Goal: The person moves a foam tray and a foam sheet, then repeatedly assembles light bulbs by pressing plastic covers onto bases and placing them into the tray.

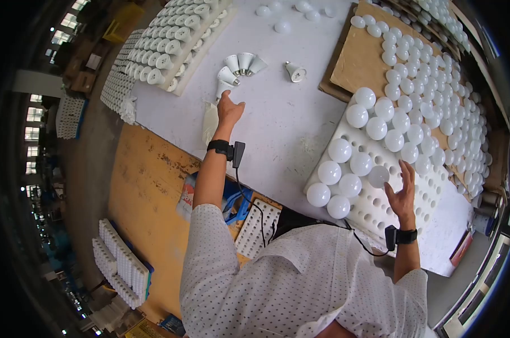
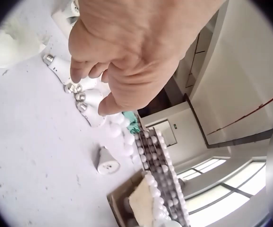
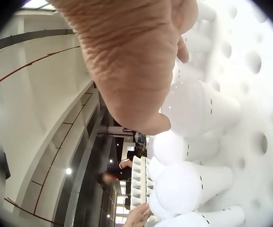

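Note:
My left hand [image 1: 230,111] reaches over the table to the lowest of several white cone-shaped bulb bases [image 1: 245,63] laid in a fan. In the left wrist view the hand [image 2: 127,56] hangs over these bases [image 2: 93,100] with fingers loosely bent and thumb apart; contact is unclear. My right hand [image 1: 402,197] is spread beside a greyish-looking round bulb [image 1: 379,176] standing in a white foam tray with holes [image 1: 373,211]. In the right wrist view the thumb of the hand [image 3: 131,71] lies against or close to a bulb [image 3: 186,106]; the other fingertips are partly hidden.
A single base [image 1: 295,72] lies right of the fan. Racks of bases [image 1: 165,48] stand at the upper left, loose globes [image 1: 282,26] at the far edge. Cardboard [image 1: 359,62] and many bulbs [image 1: 429,84] fill the right. A pale bag or cloth [image 1: 210,121] lies by the left wrist.

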The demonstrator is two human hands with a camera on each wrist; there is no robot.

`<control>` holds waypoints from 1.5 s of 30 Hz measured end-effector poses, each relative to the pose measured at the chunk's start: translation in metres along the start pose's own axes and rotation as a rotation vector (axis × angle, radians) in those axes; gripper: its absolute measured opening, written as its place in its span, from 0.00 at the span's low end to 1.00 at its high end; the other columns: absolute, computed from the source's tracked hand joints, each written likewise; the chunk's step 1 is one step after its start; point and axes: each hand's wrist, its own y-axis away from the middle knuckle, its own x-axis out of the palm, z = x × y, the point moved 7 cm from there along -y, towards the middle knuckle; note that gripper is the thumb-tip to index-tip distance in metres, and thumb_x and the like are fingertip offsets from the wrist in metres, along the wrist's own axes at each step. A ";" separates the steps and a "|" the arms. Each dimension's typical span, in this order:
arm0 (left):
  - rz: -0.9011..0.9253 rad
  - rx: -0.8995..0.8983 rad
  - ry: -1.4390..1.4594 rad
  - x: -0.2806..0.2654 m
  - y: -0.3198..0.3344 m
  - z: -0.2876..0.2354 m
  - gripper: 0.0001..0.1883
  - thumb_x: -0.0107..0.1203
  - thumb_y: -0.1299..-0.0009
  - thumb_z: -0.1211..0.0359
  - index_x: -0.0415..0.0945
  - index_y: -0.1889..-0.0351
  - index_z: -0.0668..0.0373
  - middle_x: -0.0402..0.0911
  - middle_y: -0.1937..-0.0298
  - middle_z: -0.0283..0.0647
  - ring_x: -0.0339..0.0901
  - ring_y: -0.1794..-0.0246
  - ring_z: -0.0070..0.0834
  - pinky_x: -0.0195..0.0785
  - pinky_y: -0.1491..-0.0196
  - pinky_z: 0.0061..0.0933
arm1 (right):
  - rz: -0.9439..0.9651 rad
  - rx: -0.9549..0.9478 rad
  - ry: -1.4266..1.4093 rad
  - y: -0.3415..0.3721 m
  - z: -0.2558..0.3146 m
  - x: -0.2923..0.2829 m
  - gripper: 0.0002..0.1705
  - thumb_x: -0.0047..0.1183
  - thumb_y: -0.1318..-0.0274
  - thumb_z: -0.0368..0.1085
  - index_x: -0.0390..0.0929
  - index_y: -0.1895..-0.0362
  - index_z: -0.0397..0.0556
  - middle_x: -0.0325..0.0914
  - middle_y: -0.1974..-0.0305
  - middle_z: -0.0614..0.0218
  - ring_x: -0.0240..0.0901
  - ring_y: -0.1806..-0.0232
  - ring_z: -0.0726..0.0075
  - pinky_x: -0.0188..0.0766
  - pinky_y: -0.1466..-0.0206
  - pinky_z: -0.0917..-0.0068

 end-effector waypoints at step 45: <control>1.226 0.353 0.930 0.056 0.284 -0.240 0.20 0.62 0.45 0.66 0.71 0.59 0.67 0.79 0.70 0.39 0.77 0.74 0.22 0.72 0.68 0.23 | 0.179 0.178 -1.112 -0.001 0.004 -0.030 0.47 0.68 0.71 0.46 0.58 0.43 0.52 0.70 0.54 0.66 0.68 0.54 0.73 0.67 0.53 0.77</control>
